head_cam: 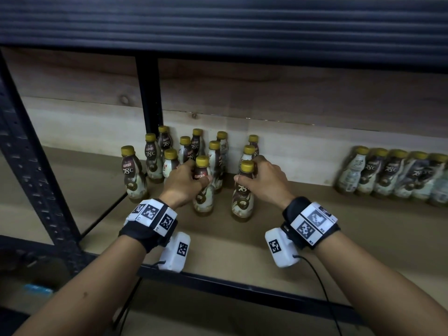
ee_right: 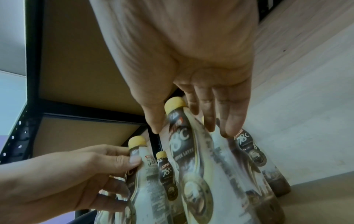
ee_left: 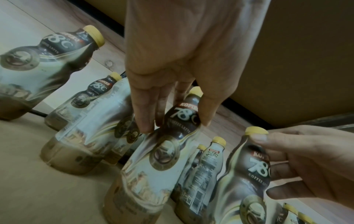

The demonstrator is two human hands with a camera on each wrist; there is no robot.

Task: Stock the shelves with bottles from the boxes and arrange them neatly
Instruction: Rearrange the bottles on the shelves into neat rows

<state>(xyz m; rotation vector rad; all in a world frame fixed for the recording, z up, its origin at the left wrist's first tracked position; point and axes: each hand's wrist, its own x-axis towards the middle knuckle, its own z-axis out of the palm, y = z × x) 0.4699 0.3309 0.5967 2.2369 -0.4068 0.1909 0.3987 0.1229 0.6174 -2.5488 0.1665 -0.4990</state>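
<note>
Two bare arms reach over the dark front edge of the shelf [head_cam: 242, 241]. Each wrist wears a black band with white boxes on it.

The left hand [head_cam: 184, 183] has its fingers and thumb curled round the neck of a coffee bottle [head_cam: 203, 190] with a yellow cap. The right hand [head_cam: 264, 180] grips the neck of a second bottle [head_cam: 243, 192] the same way. Both bottles stand upright on the brown shelf board, near each other, at the front of the bunch.

Just behind them stands a group of more bottles [head_cam: 186, 151], all upright with yellow caps. One more bottle [head_cam: 132, 175] stands alone on the left, near the black post [head_cam: 149, 93].

Far to the right, a row of bottles [head_cam: 392, 175] stands against the pale wood back wall [head_cam: 291, 100]. They look blurry, so the labels may not all be the same.
</note>
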